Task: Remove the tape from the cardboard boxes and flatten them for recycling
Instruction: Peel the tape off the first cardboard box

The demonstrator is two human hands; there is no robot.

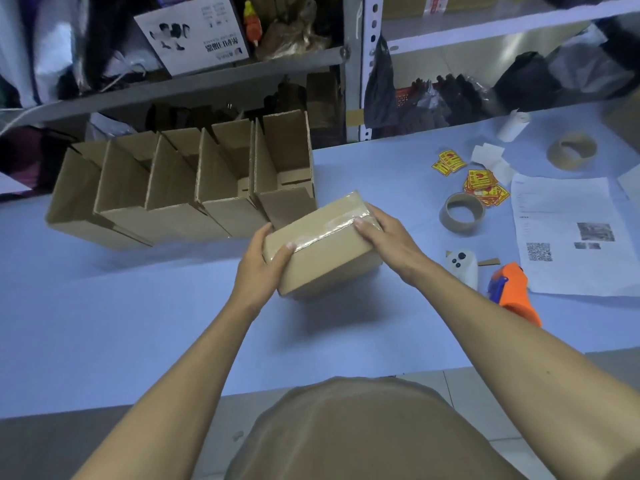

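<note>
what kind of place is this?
Likely a small packing or shipping room: a row of open cartons, tape rolls and a tape dispenser on the table, stock shelves behind.

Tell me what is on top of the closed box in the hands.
A strip of clear tape runs along the top seam of the closed box. The left hand and right hand cover its ends; the inside is hidden.

table [104,306]: pale blue, wide | shelving [353,64]: grey metal, cluttered, behind | floor [52,445]: grey
</note>
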